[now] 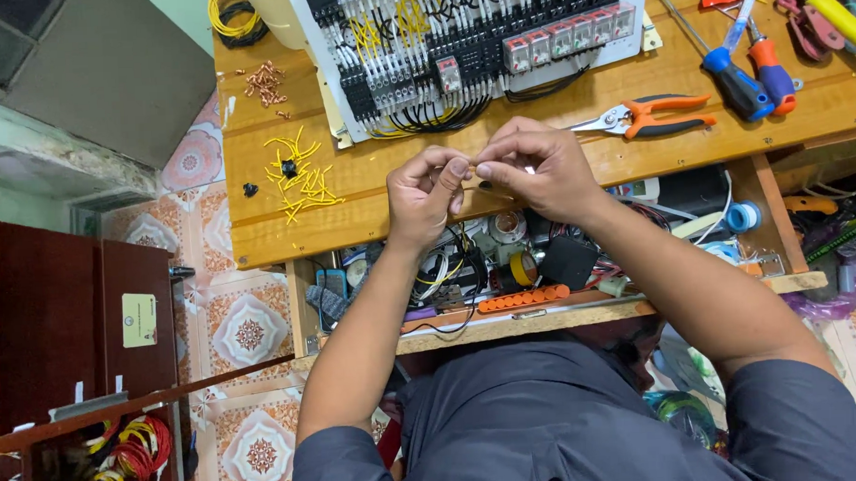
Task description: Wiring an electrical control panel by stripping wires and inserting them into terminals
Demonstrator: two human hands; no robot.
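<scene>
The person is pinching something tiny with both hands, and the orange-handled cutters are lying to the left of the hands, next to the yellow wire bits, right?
Not quite. In the head view the orange-handled cutters lie to the right of the hands, near the screwdrivers. The yellow wire bits are on the left. Both the left hand and right hand do pinch something tiny.

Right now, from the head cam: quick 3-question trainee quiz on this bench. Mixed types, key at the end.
1. True or false: the orange-handled pliers lie on the wooden bench, untouched.
2. The cut yellow wire pieces lie on which side of the left hand?
A. the person's left
B. the person's right
3. Fill in: the left hand and the right hand meet at the fingertips below the ___ panel.

Key: 1 true; 2 A; 3 wired relay
</scene>
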